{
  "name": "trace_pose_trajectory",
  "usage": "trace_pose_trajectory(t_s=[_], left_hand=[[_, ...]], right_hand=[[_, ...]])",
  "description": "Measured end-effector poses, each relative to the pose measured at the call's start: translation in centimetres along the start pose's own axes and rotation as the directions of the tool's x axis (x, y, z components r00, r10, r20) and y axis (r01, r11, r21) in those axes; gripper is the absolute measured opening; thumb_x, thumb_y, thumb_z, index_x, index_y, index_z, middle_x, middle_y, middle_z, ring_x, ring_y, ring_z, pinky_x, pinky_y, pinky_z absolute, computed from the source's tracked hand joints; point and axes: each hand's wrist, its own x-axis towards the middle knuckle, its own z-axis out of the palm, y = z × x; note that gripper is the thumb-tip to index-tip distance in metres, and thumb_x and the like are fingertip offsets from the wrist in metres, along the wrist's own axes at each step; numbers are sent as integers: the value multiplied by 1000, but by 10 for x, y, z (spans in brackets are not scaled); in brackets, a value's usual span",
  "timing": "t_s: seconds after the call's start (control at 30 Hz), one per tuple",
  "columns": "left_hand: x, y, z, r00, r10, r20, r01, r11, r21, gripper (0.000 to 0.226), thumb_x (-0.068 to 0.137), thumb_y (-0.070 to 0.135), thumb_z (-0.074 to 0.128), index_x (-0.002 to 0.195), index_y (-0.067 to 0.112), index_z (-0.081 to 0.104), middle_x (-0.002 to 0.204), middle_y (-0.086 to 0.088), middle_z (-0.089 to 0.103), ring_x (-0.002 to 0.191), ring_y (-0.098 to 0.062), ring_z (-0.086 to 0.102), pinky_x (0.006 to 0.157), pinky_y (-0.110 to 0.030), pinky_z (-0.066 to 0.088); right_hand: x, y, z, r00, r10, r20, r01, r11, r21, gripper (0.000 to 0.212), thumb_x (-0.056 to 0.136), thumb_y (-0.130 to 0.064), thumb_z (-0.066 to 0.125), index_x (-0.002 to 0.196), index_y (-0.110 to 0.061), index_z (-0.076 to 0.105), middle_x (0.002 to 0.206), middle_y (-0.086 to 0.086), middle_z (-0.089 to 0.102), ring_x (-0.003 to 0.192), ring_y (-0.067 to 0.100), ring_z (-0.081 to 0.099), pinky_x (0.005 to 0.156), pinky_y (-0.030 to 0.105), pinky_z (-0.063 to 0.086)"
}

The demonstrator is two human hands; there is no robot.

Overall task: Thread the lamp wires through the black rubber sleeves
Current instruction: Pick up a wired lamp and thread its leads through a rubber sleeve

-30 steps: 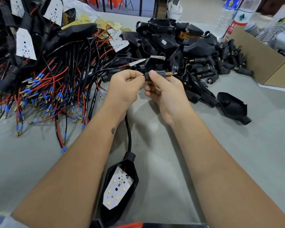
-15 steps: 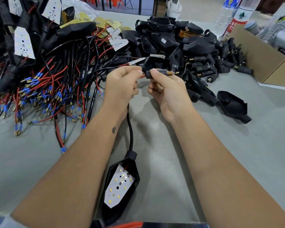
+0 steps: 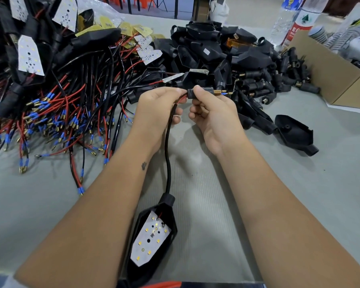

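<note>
My right hand [image 3: 214, 113] pinches the stiff rubber sleeve [image 3: 200, 92]; my left hand [image 3: 158, 109] pinches the limp lamp wires [image 3: 180, 99] near its mouth.

Matt black rubber sleeve [image 3: 197, 92] with a brass-looking threaded tip, glossy black cable [image 3: 168, 146], matt black plastic lamp shell [image 3: 170, 229], ribbed grey bench [image 3: 195, 183], brown cardboard box [image 3: 328, 77].
</note>
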Motion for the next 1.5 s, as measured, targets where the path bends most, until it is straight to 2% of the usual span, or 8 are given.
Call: trace_pose_trajectory(t_s=[0.17,0.4,0.63,0.93,1.03,1.2,1.33,1.5], left_hand=[[-1,-3,-1,998,37,-50,-32,994,101,15,91,11,62,77,12,68,66,2,65,49,-4,57,47,-17,45],[-2,-4,-3,993,122,6,-121,975,185,14,92,10,63,79,12,69,54,11,61,48,0,50,49,-14,41],[-4,-1,2,1000,-7,-5,8,995,99,16,93,17,62,79,9,64,61,2,63,47,-8,53,44,-19,45],[-6,-3,0,990,126,63,-137,965,221,6,90,7,65,86,8,68,57,7,61,48,-2,51,50,-16,44],[-8,-1,3,994,87,69,-99,976,196,8,94,9,60,92,5,67,66,-1,61,49,-4,51,49,-17,45],[-8,5,2,986,-90,139,66,983,174,13,97,18,53,94,11,64,76,-6,62,53,-9,56,51,-22,49],[-10,4,2,969,-37,246,-19,975,221,6,93,7,59,89,10,61,58,7,66,50,-5,55,49,-17,45],[-9,0,-1,970,78,230,-137,957,255,12,91,3,62,87,14,63,58,10,67,53,-1,57,51,-16,45]], right_hand=[[0,-1,0,999,2,-48,-1,1000,25,17,94,-19,66,82,-9,58,64,0,53,56,10,51,55,23,47],[-1,2,3,1000,-16,-3,15,993,-115,18,95,-19,64,82,-9,55,64,2,49,55,12,48,55,25,44],[1,-1,0,999,3,-50,-4,1000,-28,19,97,-22,62,85,-9,55,63,2,50,54,12,49,55,25,44],[0,1,2,1000,-7,11,8,993,-116,21,98,-22,59,80,-13,54,60,1,49,52,13,47,54,25,43],[1,0,1,1000,1,-11,-1,998,-68,22,99,-24,59,81,-13,52,56,-1,47,50,14,46,53,25,43],[4,-1,-3,998,22,-65,-21,1000,12,23,101,-32,54,89,-13,51,57,-1,47,50,13,48,53,27,44],[5,-2,-4,996,37,-83,-33,998,44,26,101,-34,53,86,-13,49,53,-1,45,46,14,46,49,29,43],[6,-3,-4,995,15,-99,-18,999,-32,23,100,-28,55,82,-15,48,54,-3,44,50,15,43,51,28,39]])
